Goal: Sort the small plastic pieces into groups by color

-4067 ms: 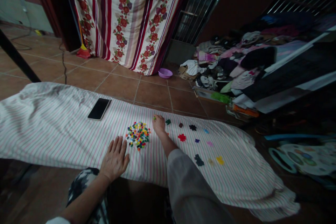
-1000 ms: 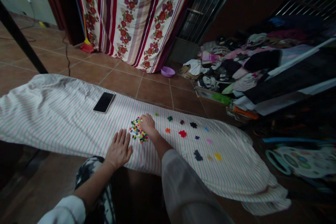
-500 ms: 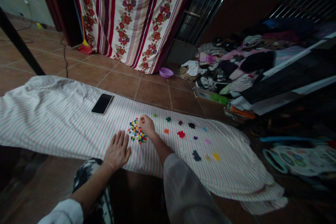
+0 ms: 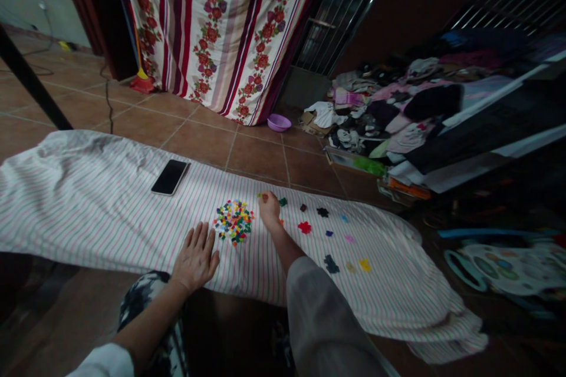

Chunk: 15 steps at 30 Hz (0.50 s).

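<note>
A heap of small coloured pieces point(image 4: 233, 222) lies on a striped cloth point(image 4: 88, 206) spread over the floor. My right hand point(image 4: 269, 209) is just right of the heap, fingers pinched together near a tiny green and orange piece point(image 4: 262, 195); I cannot make out what the pinch holds. My left hand point(image 4: 195, 256) lies flat and open on the cloth, left of the heap and nearer to me. Right of my right hand, small sorted clusters lie apart: a red one point(image 4: 305, 227), a dark one point(image 4: 332, 264) and a yellow one point(image 4: 365, 264).
A black phone point(image 4: 170, 177) lies on the cloth at the back left. Behind it are tiled floor, a flowered curtain point(image 4: 221, 23), a purple bowl point(image 4: 279, 123) and a pile of clothes point(image 4: 398, 112). A plastic toy point(image 4: 508, 265) lies at the right.
My right hand has left the heap of pieces and moved right and a little away from me, toward the green piece. My left hand has stayed flat on the cloth.
</note>
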Each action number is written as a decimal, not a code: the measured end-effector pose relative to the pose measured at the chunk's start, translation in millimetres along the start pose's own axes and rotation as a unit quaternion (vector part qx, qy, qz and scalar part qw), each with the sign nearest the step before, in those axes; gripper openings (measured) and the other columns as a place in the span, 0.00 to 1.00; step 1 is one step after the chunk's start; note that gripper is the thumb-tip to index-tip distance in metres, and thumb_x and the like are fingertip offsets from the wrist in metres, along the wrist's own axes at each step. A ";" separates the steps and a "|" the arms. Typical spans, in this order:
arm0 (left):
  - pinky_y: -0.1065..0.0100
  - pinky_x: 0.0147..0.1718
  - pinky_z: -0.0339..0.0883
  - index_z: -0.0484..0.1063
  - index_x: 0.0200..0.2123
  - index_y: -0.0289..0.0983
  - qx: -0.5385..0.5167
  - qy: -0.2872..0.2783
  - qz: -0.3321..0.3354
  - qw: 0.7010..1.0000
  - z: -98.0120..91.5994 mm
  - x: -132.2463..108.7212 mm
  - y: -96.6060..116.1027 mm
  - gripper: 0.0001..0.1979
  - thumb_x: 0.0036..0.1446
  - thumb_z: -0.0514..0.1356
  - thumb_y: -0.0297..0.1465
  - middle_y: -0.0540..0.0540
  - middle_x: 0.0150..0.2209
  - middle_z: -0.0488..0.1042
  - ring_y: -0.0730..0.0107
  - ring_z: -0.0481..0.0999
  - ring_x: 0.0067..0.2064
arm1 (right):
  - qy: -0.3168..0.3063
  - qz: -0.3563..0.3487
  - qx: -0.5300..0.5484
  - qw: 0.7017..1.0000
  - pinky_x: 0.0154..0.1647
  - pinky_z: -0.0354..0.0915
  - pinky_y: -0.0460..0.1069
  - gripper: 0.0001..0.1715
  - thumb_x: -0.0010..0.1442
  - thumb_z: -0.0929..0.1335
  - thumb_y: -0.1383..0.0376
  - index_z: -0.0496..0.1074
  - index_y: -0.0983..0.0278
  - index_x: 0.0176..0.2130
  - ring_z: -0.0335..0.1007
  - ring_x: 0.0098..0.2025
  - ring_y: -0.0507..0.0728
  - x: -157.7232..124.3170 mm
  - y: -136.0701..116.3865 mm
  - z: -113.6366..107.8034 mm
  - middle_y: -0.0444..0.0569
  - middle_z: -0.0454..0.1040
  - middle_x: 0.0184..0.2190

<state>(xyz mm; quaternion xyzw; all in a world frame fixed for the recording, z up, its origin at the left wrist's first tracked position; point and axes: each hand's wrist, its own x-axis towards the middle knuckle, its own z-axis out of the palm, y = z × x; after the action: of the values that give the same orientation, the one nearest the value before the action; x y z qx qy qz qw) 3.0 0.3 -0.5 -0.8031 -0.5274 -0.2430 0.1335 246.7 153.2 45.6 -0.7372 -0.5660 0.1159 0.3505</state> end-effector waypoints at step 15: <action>0.48 0.64 0.57 0.68 0.60 0.28 0.004 0.004 0.006 1.000 -1.7 0.7 0.4 0.28 0.61 0.53 0.38 0.27 0.63 0.67 0.44 0.63 0.68 | 0.004 0.033 -0.060 0.998 0.37 0.64 0.47 0.12 0.57 0.65 0.73 0.77 0.61 0.35 0.75 0.36 0.56 3.9 11.4 9.6 0.49 0.79 0.33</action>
<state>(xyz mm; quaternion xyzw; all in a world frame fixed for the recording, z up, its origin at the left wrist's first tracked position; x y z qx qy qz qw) 3.1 -0.1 1.4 -0.8047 -0.5228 -0.2435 0.1409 251.1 159.2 32.1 -0.7752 -0.5462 0.0906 0.3041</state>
